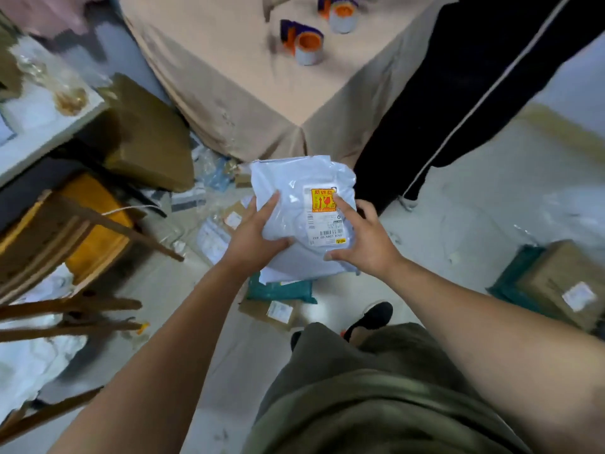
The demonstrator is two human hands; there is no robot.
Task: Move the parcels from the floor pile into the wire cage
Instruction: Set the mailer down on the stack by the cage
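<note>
I hold a white plastic parcel [296,191] with a yellow-and-red sticker and a barcode label in front of me, above the floor. My left hand [253,229] grips its left edge, thumb on top. My right hand [363,235] grips its right side, fingers spread over the label. Below it on the floor lie more parcels: a teal mailer [278,291], a brown box with a label [268,314] and several flat mailers [216,234]. No wire cage is in view.
A table under a beige cloth [262,93] stands ahead with two tape rolls [306,44]. Another person's dark trouser leg [442,103] is at the right. Cardboard boxes [150,139], wooden chairs [65,306] and a yellow thing crowd the left. A brown box [563,286] lies at right.
</note>
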